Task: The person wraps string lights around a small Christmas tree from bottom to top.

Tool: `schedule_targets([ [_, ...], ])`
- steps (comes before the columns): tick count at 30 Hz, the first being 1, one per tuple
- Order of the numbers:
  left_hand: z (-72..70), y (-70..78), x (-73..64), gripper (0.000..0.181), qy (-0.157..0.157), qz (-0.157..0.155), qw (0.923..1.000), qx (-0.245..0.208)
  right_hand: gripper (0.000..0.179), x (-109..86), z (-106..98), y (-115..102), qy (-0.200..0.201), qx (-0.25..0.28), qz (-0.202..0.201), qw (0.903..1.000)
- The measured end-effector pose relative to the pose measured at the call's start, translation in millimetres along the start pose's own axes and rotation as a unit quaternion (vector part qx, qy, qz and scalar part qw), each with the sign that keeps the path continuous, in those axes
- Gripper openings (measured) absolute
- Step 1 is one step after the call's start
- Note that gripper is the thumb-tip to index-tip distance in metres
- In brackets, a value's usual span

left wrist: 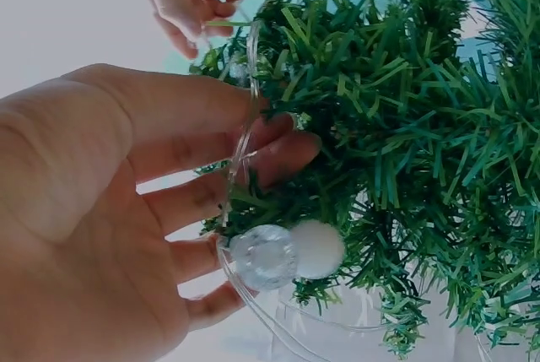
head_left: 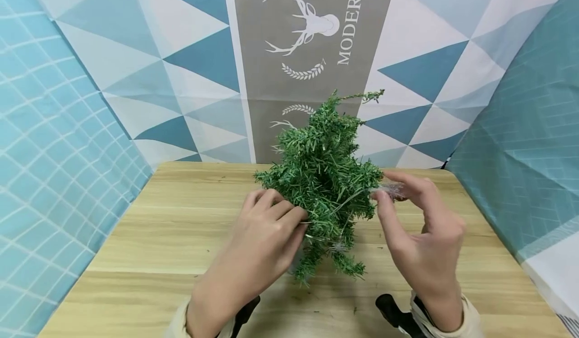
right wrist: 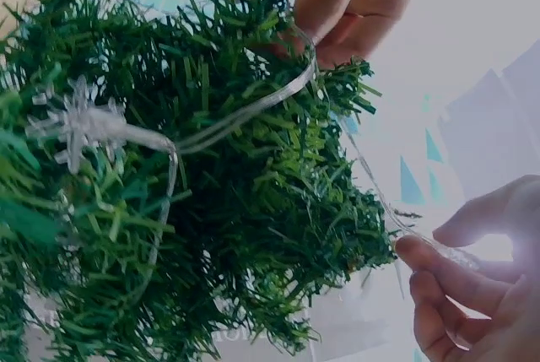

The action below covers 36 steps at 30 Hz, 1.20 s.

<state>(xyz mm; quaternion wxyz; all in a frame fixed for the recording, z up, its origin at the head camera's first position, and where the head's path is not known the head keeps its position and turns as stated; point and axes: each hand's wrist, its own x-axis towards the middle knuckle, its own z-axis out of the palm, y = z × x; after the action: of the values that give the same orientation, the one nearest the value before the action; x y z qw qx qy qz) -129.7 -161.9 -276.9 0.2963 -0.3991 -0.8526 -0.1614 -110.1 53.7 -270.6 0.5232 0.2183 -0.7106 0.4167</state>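
A small artificial Christmas tree point(head_left: 321, 177) stands on the table, with a clear-wired string light point(right wrist: 245, 113) looped across its branches. My left hand point(head_left: 267, 227) is at the tree's left side, pinching the wire among the needles. Below those fingers, a clear round bead point(left wrist: 263, 256) and a white ball point(left wrist: 318, 250) hang side by side. At the right edge of the tree, my right hand point(head_left: 422, 227) pinches a clear snowflake point(head_left: 392, 190) of the string between thumb and fingers. Another snowflake point(right wrist: 78, 126) rests against the front needles. The left fingertips are partly hidden by needles.
The wooden table point(head_left: 158, 237) carries scattered bits of green needle. Behind it hangs a patterned cloth point(head_left: 194, 77) with triangles and a deer head, close to the tree's top. Tiled-print cloth point(head_left: 54, 152) borders the left side, and teal cloth point(head_left: 520, 152) the right.
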Motion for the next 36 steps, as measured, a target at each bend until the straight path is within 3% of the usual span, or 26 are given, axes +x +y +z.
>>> schedule_targets([
  [6,2.3,-1.4,0.4,0.009,-0.016,-0.009,0.9997,0.018,0.024,8.4,-0.9,1.7,0.046,0.030,0.036,0.9978],
  [10,1.3,-2.1,-0.9,0.017,-0.029,-0.013,0.9990,0.032,0.020,22.2,2.1,1.9,0.022,0.032,0.058,0.9976],
  [12,0.6,-2.7,-1.8,0.022,-0.031,-0.016,0.9989,0.031,0.018,29.8,3.6,4.1,0.006,0.075,0.076,0.9942],
  [14,0.3,-3.8,-2.4,0.025,-0.028,-0.020,0.9992,0.020,0.016,35.4,4.4,7.1,-0.005,0.132,0.106,0.9855],
  [17,-0.7,-5.5,-2.6,0.018,-0.010,-0.019,0.9997,-0.011,0.013,39.4,4.0,12.3,-0.012,0.219,0.144,0.9649],
  [19,-2.6,-6.7,-2.4,0.011,0.005,-0.014,0.9994,-0.031,0.013,39.4,2.9,13.9,-0.027,0.245,0.149,0.9575],
  [23,-12.5,-9.6,-2.7,0.005,0.030,0.012,0.9968,-0.074,0.014,35.6,0.4,15.5,-0.087,0.308,0.095,0.9427],
  [27,-24.7,-14.2,-4.6,0.005,0.037,0.036,0.9902,-0.130,0.016,32.3,0.8,21.1,-0.144,0.404,0.016,0.9031],
  [31,-30.3,-19.4,-6.8,0.007,0.017,0.047,0.9824,-0.180,0.018,29.2,-0.4,30.8,-0.211,0.454,-0.051,0.8644],
  [34,-30.9,-22.6,-9.0,0.008,-0.010,0.056,0.9763,-0.209,0.022,25.2,-4.5,35.4,-0.265,0.451,-0.090,0.8477],
  [36,-30.1,-23.9,-9.5,0.007,-0.016,0.063,0.9713,-0.229,0.023,23.9,-6.7,35.3,-0.264,0.459,-0.094,0.8434],
])
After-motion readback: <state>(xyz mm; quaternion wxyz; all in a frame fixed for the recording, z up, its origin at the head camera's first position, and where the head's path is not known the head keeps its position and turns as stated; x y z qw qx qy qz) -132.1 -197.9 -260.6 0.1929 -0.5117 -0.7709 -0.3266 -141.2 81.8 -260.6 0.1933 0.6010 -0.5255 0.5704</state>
